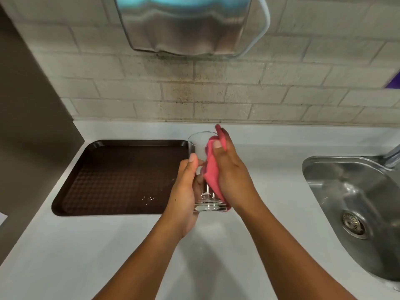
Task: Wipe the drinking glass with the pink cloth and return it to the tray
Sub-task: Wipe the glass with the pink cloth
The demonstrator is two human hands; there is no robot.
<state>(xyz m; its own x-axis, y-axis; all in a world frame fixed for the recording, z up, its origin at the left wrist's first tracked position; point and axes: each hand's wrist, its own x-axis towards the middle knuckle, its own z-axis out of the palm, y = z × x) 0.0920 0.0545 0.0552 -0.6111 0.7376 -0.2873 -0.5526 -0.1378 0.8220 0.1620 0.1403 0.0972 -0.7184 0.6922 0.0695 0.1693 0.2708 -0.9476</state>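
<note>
Holding drinking glass [202,169], pink cloth [213,169] against it

I stand at a pale grey countertop [112,245]. Behind the countertop rises a wall of whitish tiles [238,92], stained dark near its middle. Above the countertop, on that wall, hangs a shiny steel dispenser [184,29]. Set into the countertop's right end is a steel sink [355,204] with a round drain [354,224]. At the countertop's left end stands a brown panel [28,94].

Left hand [186,187] grips glass [203,169] – right hand [229,169] presses pink cloth [213,178] against it.
</note>
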